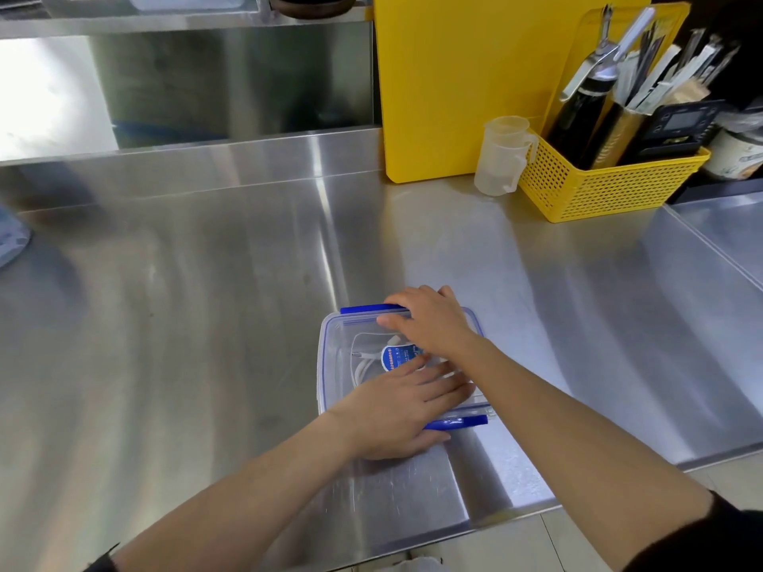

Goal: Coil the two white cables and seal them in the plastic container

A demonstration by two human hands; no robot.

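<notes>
Nearest the camera we see two bare forearms reaching forward over the front edge of the steel desk (206, 324), each with a dark sleeve at the frame's lower edge.

Left hand (396, 410): the grip is flat, fingers extended and together, palm pressing down on the near part of the lid (334, 344). It clasps nothing. The thumb lies on the desk beside the near blue latch (458, 423), which sticks outward from the lid's near edge.

Right hand (429, 319): this grip is also flat and unclenched, palm down on the far part of the lid, fingertips at the far blue latch (367, 309). We cannot tell whether either latch is locked.

Under both grips sits the clear plastic container (324, 390), resting on the desk with the lid on top. Through the lid, between the two grips, we see the white cables (363, 367) lying coiled inside, with one metal plug tip visible. A round blue label (396, 357) on the lid partly covers them.

Outward from the grips, well apart and beyond the right hand, a clear measuring jug (501, 158) stands on the desk. Just beside it, on the right, is a yellow perforated basket (598, 192) holding a dark bottle (578, 117), upright utensils and a black digital device (677, 125). Behind the jug a yellow board (454, 84) stands upright against the steel back wall (231, 84). Far to the left of the left grip, a pale blue object (12, 241) is cut by the frame edge; we cannot identify it.
</notes>
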